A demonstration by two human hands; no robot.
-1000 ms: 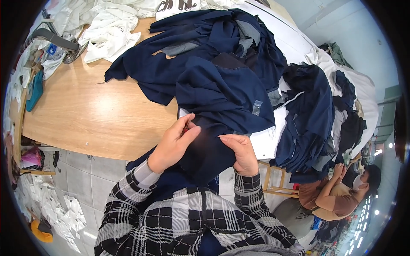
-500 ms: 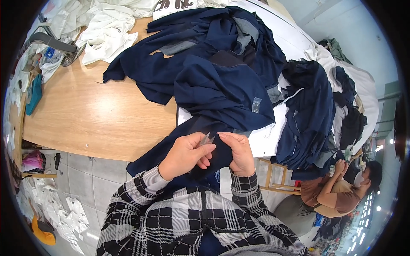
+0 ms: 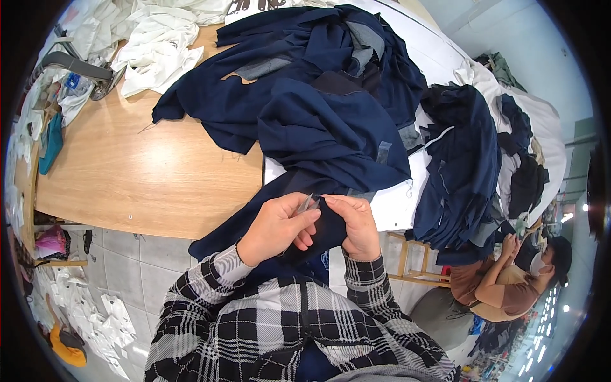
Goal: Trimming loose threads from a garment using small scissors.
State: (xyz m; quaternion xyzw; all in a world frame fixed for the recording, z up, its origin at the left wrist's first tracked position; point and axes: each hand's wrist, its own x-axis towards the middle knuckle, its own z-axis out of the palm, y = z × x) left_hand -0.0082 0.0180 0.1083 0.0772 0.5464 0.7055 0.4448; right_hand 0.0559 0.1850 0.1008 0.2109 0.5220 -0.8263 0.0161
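Note:
My left hand (image 3: 279, 227) is closed around a pair of small metal thread snips (image 3: 306, 202), whose pointed blades stick up past my thumb. Close beside them, my right hand (image 3: 354, 223) pinches the edge of a navy garment (image 3: 334, 138) between thumb and fingertips. The blade tips are right by that pinched edge; whether they touch the cloth or a thread I cannot tell. From my hands the navy cloth runs up over the table in a loose heap, and a part hangs down in front of me. A small clear patch (image 3: 384, 153) lies on its right side.
The table has a wooden top (image 3: 127, 165) on the left and a white surface (image 3: 393, 213) on the right. More navy pieces (image 3: 459, 165) hang over the right edge near a wooden stool (image 3: 414, 258). White garments (image 3: 156, 54) lie far left. A masked person (image 3: 509, 283) sits at right.
Both hands stay almost in place at the cloth edge, the snips' blades shifting only slightly. The view has moved a little. The seated person's hands have moved slightly.

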